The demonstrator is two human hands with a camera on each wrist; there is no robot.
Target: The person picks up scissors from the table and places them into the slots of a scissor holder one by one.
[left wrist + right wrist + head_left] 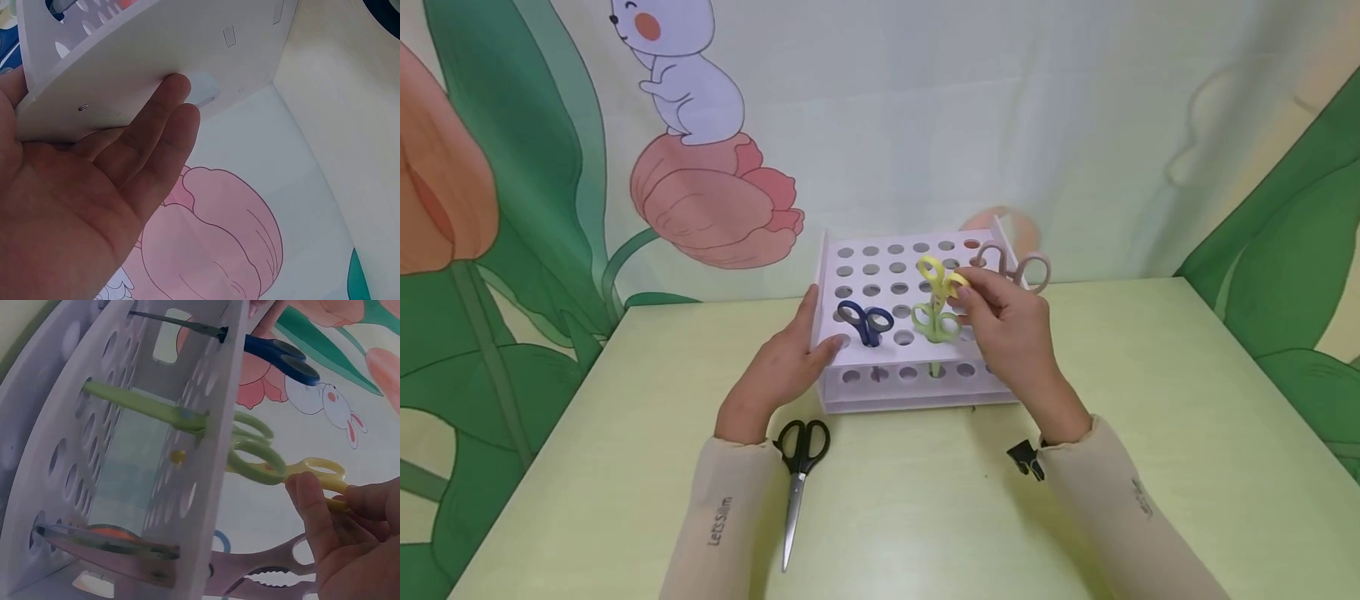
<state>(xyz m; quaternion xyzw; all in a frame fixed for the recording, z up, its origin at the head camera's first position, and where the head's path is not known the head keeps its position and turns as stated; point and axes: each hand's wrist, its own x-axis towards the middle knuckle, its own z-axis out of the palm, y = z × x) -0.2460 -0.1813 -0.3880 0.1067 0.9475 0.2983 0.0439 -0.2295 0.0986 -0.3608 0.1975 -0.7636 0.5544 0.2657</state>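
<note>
A white rack (880,354) with two perforated boards stands on the table. My left hand (782,358) holds its left side panel, thumb over the front corner and fingers along the outer face. My right hand (1011,325) pinches one handle loop of yellow scissors (931,268). Their yellow tip pokes just under the upper board in the right wrist view. Light green scissors (936,325) stand in the front row, directly before the yellow pair. Navy scissors (867,321) stand to the left. Mauve scissors (1036,268) stand at the right, partly behind my right hand.
Black-handled scissors (801,450) lie on the table in front of the rack, blades toward me. A black buckle (1026,460) hangs at my right cuff. Behind the table is a printed curtain (880,125). A reddish thing (112,532) shows inside the rack.
</note>
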